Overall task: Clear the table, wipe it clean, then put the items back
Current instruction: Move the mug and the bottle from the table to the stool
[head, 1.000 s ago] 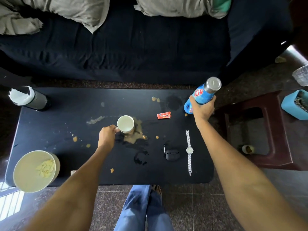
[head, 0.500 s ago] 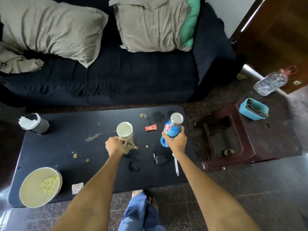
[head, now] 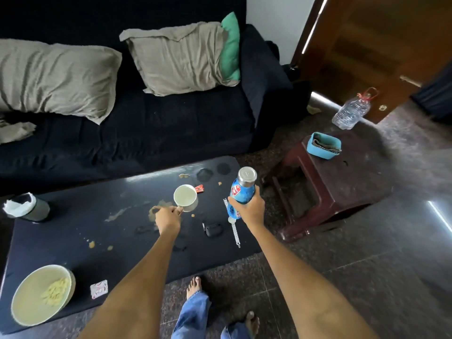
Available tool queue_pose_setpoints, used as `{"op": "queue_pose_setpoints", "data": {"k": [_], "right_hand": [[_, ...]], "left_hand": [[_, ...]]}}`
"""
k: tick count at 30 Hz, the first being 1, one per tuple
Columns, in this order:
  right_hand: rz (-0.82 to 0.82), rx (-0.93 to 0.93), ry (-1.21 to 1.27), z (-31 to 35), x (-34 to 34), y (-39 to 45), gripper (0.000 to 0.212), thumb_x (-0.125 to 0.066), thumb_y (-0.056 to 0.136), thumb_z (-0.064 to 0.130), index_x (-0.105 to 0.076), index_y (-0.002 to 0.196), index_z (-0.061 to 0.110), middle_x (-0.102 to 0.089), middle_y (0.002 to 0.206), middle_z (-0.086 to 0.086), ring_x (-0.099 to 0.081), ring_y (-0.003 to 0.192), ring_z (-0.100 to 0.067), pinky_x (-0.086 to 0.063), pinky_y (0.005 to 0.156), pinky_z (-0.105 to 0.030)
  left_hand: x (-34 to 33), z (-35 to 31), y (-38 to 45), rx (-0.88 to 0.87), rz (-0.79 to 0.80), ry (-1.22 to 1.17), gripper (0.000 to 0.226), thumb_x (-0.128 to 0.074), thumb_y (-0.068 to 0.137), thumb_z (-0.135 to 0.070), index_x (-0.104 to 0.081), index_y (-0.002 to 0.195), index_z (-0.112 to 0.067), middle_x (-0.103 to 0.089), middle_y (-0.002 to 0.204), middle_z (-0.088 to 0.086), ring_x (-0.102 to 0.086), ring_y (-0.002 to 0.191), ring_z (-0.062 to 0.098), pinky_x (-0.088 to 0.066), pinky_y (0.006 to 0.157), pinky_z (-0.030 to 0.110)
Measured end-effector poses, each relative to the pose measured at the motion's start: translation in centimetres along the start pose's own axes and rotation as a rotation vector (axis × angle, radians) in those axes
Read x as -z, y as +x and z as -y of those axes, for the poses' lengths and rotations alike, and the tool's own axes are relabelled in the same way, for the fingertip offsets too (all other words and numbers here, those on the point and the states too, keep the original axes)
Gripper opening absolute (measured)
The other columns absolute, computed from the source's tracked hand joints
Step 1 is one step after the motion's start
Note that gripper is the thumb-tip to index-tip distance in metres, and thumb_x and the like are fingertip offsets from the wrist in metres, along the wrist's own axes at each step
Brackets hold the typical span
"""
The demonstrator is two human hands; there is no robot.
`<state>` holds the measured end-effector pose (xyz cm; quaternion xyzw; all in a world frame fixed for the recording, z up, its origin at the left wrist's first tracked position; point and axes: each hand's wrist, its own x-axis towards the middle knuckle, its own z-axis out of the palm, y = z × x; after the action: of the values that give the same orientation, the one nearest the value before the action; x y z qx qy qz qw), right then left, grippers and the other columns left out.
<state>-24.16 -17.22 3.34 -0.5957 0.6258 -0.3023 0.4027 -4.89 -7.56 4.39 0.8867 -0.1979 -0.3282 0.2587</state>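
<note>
A black counter streaked with tan spills carries a cream mug, a pale green bowl of yellow chips, a red sachet, a black earbud case and a silver mesh-band watch. A blue bottle shows a red-and-white label and steel cap. Behind, a navy sofa bears taupe pillows; a teal box tops a maroon stool.

The middle of the black table lies open between the bowl at the near-left corner and the dark cup at the far left — only spills and crumbs there. The right end is crowded: earbud case, watch, red packet. Right of the table the brown stool stands close, a blue tub on its far corner.
</note>
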Motion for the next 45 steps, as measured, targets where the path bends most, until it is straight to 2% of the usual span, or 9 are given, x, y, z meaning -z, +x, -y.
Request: {"op": "queue_pose_setpoints", "data": {"k": [2, 5, 12, 17, 24, 28, 32, 39, 45], "right_hand": [[-0.006, 0.008, -0.002, -0.7, 2.2, -0.4, 0.068, -0.086, 0.056, 0.035, -0.052, 0.112, 0.017, -0.067, 0.103, -0.003, -0.064, 0.093, -0.02, -0.052, 0.082, -0.029], [-0.031, 0.008, -0.006, -1.8, 5.7, -0.9, 0.07, -0.086, 0.058, 0.035, -0.051, 0.115, 0.015, -0.067, 0.107, -0.005, -0.065, 0.097, -0.023, -0.054, 0.086, -0.036], [-0.121, -0.03, 0.084, -5.1, 15.1, 1.0, 0.067, -0.087, 0.058, 0.029, -0.054, 0.113, 0.012, -0.067, 0.107, -0.008, -0.065, 0.097, -0.023, -0.054, 0.088, -0.041], [-0.182, -0.038, 0.105, -7.2, 20.8, 3.6, 0.066, -0.088, 0.059, 0.023, -0.054, 0.114, 0.01, -0.064, 0.11, -0.007, -0.062, 0.101, -0.021, -0.053, 0.091, -0.039], [-0.306, -0.096, 0.071, -11.5, 27.9, 10.2, 0.064, -0.088, 0.058, 0.021, -0.055, 0.112, 0.01, -0.063, 0.107, -0.009, -0.061, 0.098, -0.02, -0.053, 0.09, -0.036], [-0.361, -0.123, 0.072, -13.5, 31.0, 15.4, 0.062, -0.089, 0.056, 0.022, -0.057, 0.109, 0.013, -0.066, 0.101, -0.001, -0.063, 0.093, -0.016, -0.05, 0.084, -0.025], [-0.381, -0.168, 0.107, -15.2, 33.5, 19.8, 0.061, -0.088, 0.057, 0.025, -0.057, 0.109, 0.016, -0.066, 0.098, 0.003, -0.064, 0.09, -0.013, -0.051, 0.084, -0.024], [-0.418, -0.186, 0.121, -17.9, 38.1, 28.0, 0.061, -0.088, 0.057, 0.025, -0.057, 0.109, 0.015, -0.065, 0.098, 0.001, -0.063, 0.089, -0.014, -0.053, 0.085, -0.029], [-0.327, -0.134, 0.07, -19.6, 41.2, 36.5, 0.063, -0.088, 0.058, 0.022, -0.056, 0.112, 0.013, -0.067, 0.105, -0.003, -0.062, 0.093, -0.012, -0.048, 0.084, -0.022]], "left_hand": [[-1.3, -0.8, -1.6, -0.034, 0.0, 0.055, 0.028, -0.056, 0.092, -0.016, -0.07, 0.087, 0.008, -0.069, 0.087, 0.026, -0.06, 0.077, 0.032, -0.044, 0.069, 0.035], [-3.8, -2.4, -4.4, -0.061, -0.004, 0.114, 0.028, -0.057, 0.092, -0.017, -0.07, 0.085, 0.008, -0.068, 0.088, 0.029, -0.052, 0.071, 0.03, -0.034, 0.064, 0.032], [-11.8, -8.7, -10.4, -0.161, 0.084, 0.135, 0.029, -0.059, 0.091, -0.019, -0.07, 0.084, 0.007, -0.069, 0.088, 0.028, -0.064, 0.088, 0.037, -0.04, 0.066, 0.035], [-17.2, -13.4, -12.2, -0.23, 0.164, 0.136, 0.03, -0.059, 0.09, -0.019, -0.068, 0.074, 0.005, -0.067, 0.08, 0.026, -0.061, 0.078, 0.033, -0.048, 0.073, 0.04], [-26.1, -21.2, -12.9, -0.331, 0.265, 0.233, 0.028, -0.058, 0.091, -0.019, -0.069, 0.079, 0.005, -0.07, 0.085, 0.024, -0.064, 0.082, 0.032, -0.038, 0.063, 0.033], [-31.5, -25.8, -11.5, -0.368, 0.306, 0.24, 0.027, -0.06, 0.089, -0.017, -0.069, 0.078, 0.006, -0.07, 0.084, 0.025, -0.059, 0.073, 0.027, -0.038, 0.062, 0.033], [-35.0, -30.4, -10.6, -0.416, 0.335, 0.286, 0.028, -0.06, 0.089, -0.02, -0.07, 0.081, 0.004, -0.07, 0.085, 0.023, -0.061, 0.077, 0.03, -0.046, 0.069, 0.037], [-41.7, -39.1, -9.2, -0.483, 0.338, 0.256, 0.028, -0.059, 0.089, -0.017, -0.067, 0.08, 0.008, -0.069, 0.086, 0.026, -0.06, 0.079, 0.033, -0.039, 0.065, 0.037], [-48.8, -45.8, -7.4, -0.468, 0.311, 0.231, 0.029, -0.059, 0.09, -0.017, -0.068, 0.082, 0.009, -0.068, 0.088, 0.028, -0.061, 0.081, 0.035, -0.039, 0.067, 0.038]]}}
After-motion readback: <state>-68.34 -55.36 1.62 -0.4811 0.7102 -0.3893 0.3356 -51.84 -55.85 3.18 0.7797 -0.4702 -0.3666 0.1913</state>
